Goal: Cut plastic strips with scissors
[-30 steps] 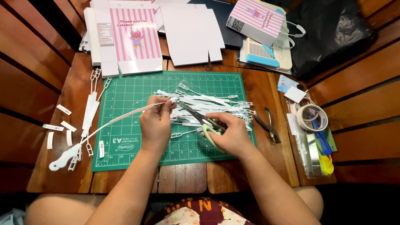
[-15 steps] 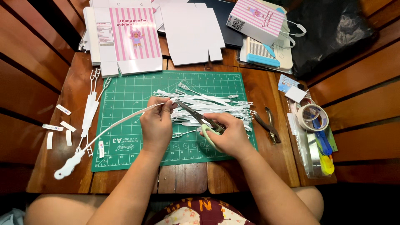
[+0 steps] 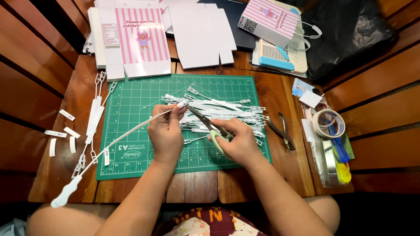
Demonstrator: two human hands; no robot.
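On the green cutting mat [image 3: 144,109] in the middle of the wooden worktop [image 3: 192,185], both hands work over a heap of white paper strips [image 3: 223,111]. Against the frame a second ago, little has changed: the long white strip [image 3: 118,142] has swung slightly, its rounded end now lying lower, at the near left edge of the worktop, and the scissors [image 3: 210,126] have shifted a touch along the pile. The hands themselves stay in nearly the same spots.

The left hand [image 3: 165,133] has its grip clenched on the long white strip, thumb and forefinger pinching its upper end near the centre of the mat, while the strip runs diagonally down toward the near left corner. The right hand [image 3: 238,142] has its grip closed through the pale green handles of the scissors; the blades point up and left toward the pinched end, and look only narrowly parted, though I cannot tell how far.

Along the left edge lie more white strips [image 3: 94,116] and small paper scraps [image 3: 61,137]. At the far edge sit flat pink-striped box blanks [image 3: 140,37] and a folded striped box [image 3: 269,19]. Toward the right edge, pliers [image 3: 282,131] lie just beside the mat, with a roll of tape [image 3: 329,123] further out.
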